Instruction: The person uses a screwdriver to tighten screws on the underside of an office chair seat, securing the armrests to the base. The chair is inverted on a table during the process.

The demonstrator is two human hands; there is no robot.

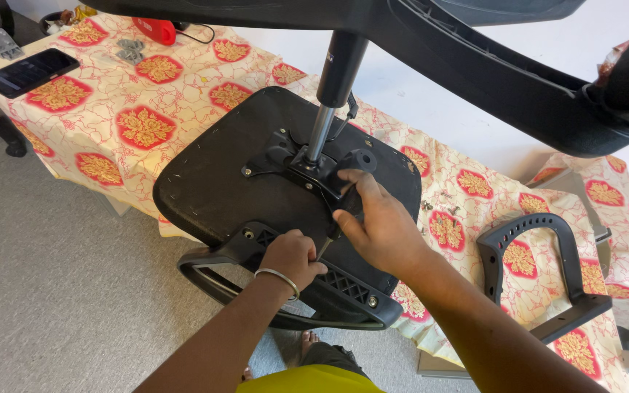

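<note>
Centre frame: right hand grips a screwdriver; left hand pinches its tip against the armrest bracket. Upturned seat looks stiff, bulky; best held by rim.

Far left: dark phone on patterned tablecloth. Red object and metal hinge parts far, near it. Loose black armrest right. Grey carpet near left.

We look down from our head, close above our hands, facing forward over the upturned chair seat on the cloth-covered surface.
</note>
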